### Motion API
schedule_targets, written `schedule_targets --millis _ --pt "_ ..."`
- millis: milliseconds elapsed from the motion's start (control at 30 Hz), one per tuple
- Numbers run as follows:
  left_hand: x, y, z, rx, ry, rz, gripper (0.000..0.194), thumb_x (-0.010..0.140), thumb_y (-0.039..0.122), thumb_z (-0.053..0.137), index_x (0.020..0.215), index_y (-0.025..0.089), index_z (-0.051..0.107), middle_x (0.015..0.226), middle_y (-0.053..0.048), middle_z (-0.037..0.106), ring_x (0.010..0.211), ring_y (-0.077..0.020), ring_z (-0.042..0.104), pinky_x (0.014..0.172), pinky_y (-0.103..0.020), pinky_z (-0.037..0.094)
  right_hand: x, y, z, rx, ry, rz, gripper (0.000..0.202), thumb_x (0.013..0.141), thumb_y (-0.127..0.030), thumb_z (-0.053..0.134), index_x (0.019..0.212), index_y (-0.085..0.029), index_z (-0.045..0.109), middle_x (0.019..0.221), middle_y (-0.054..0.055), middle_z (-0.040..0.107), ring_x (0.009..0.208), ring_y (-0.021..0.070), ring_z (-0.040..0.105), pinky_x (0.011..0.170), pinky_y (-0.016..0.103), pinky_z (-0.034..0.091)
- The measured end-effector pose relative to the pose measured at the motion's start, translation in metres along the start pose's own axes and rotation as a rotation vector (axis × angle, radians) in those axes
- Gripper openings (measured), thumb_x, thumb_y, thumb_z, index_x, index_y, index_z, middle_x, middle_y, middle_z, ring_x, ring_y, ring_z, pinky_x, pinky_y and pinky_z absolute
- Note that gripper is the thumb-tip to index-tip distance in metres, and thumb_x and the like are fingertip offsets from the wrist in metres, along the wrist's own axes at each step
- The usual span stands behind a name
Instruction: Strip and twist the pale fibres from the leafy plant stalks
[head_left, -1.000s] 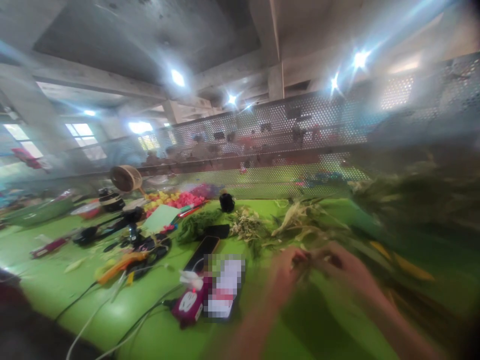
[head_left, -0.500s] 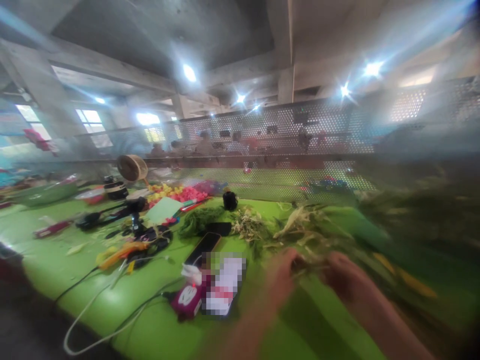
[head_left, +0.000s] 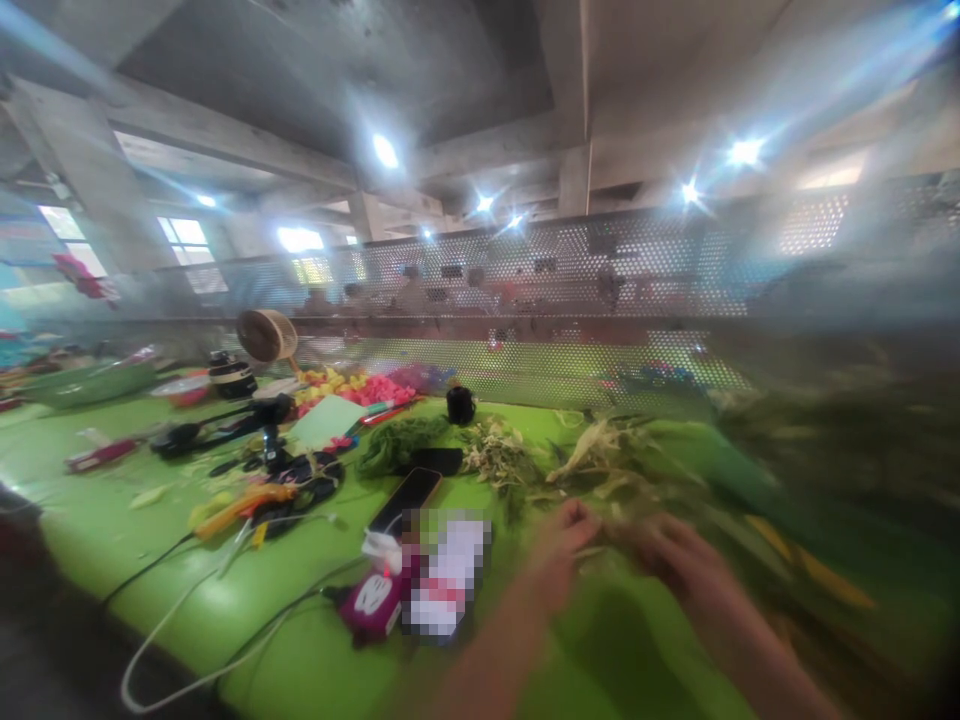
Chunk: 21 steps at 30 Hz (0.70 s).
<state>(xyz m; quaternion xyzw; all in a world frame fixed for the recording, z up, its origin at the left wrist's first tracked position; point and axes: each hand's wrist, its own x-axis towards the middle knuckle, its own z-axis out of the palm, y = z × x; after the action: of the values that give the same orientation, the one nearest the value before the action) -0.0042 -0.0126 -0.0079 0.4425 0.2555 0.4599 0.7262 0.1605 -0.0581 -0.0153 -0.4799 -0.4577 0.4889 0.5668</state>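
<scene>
Low over the green tabletop (head_left: 525, 660), my left hand (head_left: 562, 555) is closed, thumb and fingers pinched together on a thin pale-green strip (head_left: 596, 552). My right hand (head_left: 671, 555) has its fingers bent and pressed together at the other side of the strip, a short way to the right. Blur hides the exact shape of what runs between them. Just beyond the hands lie pale leafy strands (head_left: 600, 450) in a loose heap. A clump of small cream-coloured sprigs (head_left: 499, 450) is to their left.
Left of my hands lie a blurred-out white object (head_left: 450, 580), a purple device (head_left: 375, 600) and a dark phone (head_left: 406, 500). Cables trail near an orange glue gun (head_left: 244, 505). A perforated metal screen (head_left: 487, 280) borders the back. Dark greenery (head_left: 840, 470) crowds the right.
My left hand has shifted slightly down, its fingers still pinched. The right hand has moved slightly down too. The items on the table stay where they were.
</scene>
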Motion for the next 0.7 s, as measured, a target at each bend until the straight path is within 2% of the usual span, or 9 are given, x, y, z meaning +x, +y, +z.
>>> schedule_targets --millis 233,367,500,600,700 --pt "0.011 -0.016 -0.006 0.16 0.069 0.004 0.034 0.07 0.043 0.068 0.074 0.016 0.049 0.068 0.001 0.055 0.055 -0.0078 0.044 0.051 -0.021 0.03 -0.004 -0.008 0.005 -0.152 0.071 -0.057 0.031 0.081 -0.044 0.057 0.06 -0.023 0.052 0.055 -0.002 0.051 0.055 0.0145 0.047 0.057 0.029 0.039" --pt "0.01 -0.015 -0.008 0.246 0.06 0.033 0.03 0.074 0.041 0.064 0.073 0.016 0.047 0.067 0.001 0.053 0.056 -0.0078 0.041 0.054 -0.022 0.029 -0.005 -0.015 0.007 -0.198 0.099 -0.024 0.034 0.075 -0.044 0.064 0.055 -0.021 0.05 0.05 -0.003 0.049 0.051 0.0123 0.045 0.052 0.026 0.036" --pt "0.007 -0.01 -0.011 0.353 0.001 0.091 0.029 0.079 0.042 0.06 0.076 0.017 0.048 0.072 0.0 0.054 0.063 -0.0103 0.045 0.06 -0.024 0.033 -0.001 -0.015 0.003 -0.092 0.071 0.057 0.03 0.067 -0.046 0.071 0.061 -0.021 0.057 0.05 -0.004 0.052 0.047 0.011 0.046 0.048 0.025 0.035" --pt "0.005 -0.006 -0.01 0.415 0.005 0.144 0.025 0.083 0.041 0.056 0.079 0.017 0.05 0.076 -0.001 0.055 0.07 -0.0124 0.048 0.066 -0.025 0.036 0.005 -0.011 -0.001 -0.029 0.036 0.147 0.033 0.065 -0.052 0.072 0.07 -0.021 0.062 0.049 -0.004 0.055 0.043 0.0111 0.047 0.046 0.025 0.036" --pt "-0.001 0.0 -0.001 0.521 -0.022 0.201 0.019 0.085 0.036 0.054 0.081 0.017 0.051 0.078 -0.002 0.055 0.071 -0.0128 0.048 0.068 -0.026 0.037 0.008 -0.006 -0.002 -0.057 -0.008 0.238 0.038 0.061 -0.056 0.074 0.062 -0.02 0.062 0.043 -0.004 0.052 0.039 0.0108 0.045 0.044 0.025 0.036"
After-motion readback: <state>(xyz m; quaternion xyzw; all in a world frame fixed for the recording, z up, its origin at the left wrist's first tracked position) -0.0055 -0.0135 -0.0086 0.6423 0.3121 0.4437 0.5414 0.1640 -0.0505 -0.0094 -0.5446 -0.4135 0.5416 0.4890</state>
